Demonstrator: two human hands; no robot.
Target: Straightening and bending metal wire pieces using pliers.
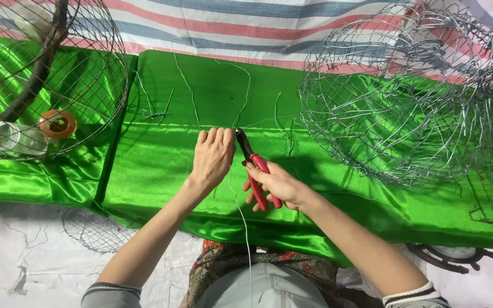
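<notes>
At mid-bench on the shiny green satin cloth [161,165]: left hand [212,157] closed, pinning thin silver wire [241,214]; right hand [278,185] gripping red-handled pliers [253,165], whose tip meets the wire beside the left fingers; best kept taut, jaws square.

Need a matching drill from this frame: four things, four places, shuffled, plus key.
Things:
1. pliers
2. wire basket
3. tape roll
4. thin wire

Places:
A. under the left wire cage
B. in the right hand
C. on the cloth at right
D. running from the left hand toward the person

Pairs: 1-B, 2-C, 3-A, 4-D
</notes>
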